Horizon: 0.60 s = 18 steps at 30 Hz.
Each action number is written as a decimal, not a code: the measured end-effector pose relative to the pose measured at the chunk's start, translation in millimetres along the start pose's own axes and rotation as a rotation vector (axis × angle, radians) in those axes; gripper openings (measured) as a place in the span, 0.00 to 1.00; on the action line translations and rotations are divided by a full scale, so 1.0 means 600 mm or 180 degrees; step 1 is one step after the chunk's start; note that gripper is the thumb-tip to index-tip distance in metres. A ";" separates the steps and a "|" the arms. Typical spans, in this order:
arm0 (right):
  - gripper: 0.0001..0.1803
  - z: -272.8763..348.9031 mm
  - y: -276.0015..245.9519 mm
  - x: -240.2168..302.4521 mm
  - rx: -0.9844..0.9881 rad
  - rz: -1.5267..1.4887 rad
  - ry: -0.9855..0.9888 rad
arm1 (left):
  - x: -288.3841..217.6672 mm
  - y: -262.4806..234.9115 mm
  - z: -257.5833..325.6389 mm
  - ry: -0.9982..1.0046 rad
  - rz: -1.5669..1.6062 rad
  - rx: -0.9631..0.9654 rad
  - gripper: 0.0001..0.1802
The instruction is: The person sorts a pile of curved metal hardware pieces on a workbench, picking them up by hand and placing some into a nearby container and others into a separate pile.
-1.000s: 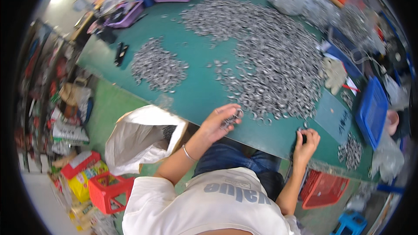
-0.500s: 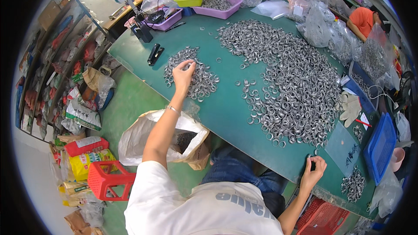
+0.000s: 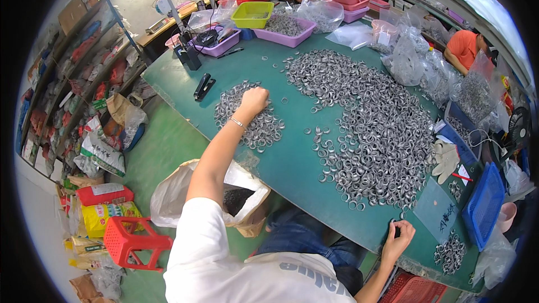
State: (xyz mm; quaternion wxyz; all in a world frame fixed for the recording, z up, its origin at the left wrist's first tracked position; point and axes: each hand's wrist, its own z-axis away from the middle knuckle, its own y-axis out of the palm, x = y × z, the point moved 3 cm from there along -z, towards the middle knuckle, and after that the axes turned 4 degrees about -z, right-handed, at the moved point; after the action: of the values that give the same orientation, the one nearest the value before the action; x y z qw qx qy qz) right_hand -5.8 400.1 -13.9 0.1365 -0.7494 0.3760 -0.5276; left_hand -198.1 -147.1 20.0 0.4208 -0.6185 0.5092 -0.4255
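Note:
My left hand (image 3: 255, 100) is curled closed at the far right edge of a small pile of grey metal rings (image 3: 238, 115). Its fingertips are turned away, so what they hold is hidden. Close to the table's front edge, my right hand (image 3: 400, 235) pinches a small dark metal ring (image 3: 392, 220) between thumb and finger. Just beyond that hand begins a large heap of similar rings (image 3: 376, 140), spread over the green table (image 3: 292, 163). A smaller cluster of rings (image 3: 450, 252) lies to its right.
A black stapler (image 3: 204, 87) lies left of the small pile. An open white sack (image 3: 174, 193) stands below the table edge. At right are a blue basket (image 3: 484, 206) and a glove (image 3: 445, 160). Co-workers sit across the table, one in an orange shirt (image 3: 462, 51).
My left hand has moved right and away from me across the small pile, and its fingers have curled out of sight. The right hand keeps its pinch near the table edge. The view has tilted slightly.

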 end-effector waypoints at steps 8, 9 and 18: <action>0.07 -0.001 0.002 -0.001 -0.0018 0.0052 0.0040 | -0.034 0.002 -0.031 0.0298 -0.0693 0.0896 0.17; 0.07 -0.001 0.003 -0.001 -0.0010 0.0046 0.0041 | -0.033 0.004 -0.031 0.0249 -0.0730 0.1000 0.19; 0.07 -0.003 0.002 -0.004 -0.0003 0.0110 0.0078 | -0.074 0.014 -0.039 0.0137 -0.0356 0.0631 0.16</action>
State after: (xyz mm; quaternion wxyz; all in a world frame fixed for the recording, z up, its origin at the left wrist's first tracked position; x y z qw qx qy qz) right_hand -8.3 401.1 -15.6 0.1406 -0.7364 0.3908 -0.5341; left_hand -227.7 -106.4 14.5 0.4445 -0.5921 0.4382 -0.5098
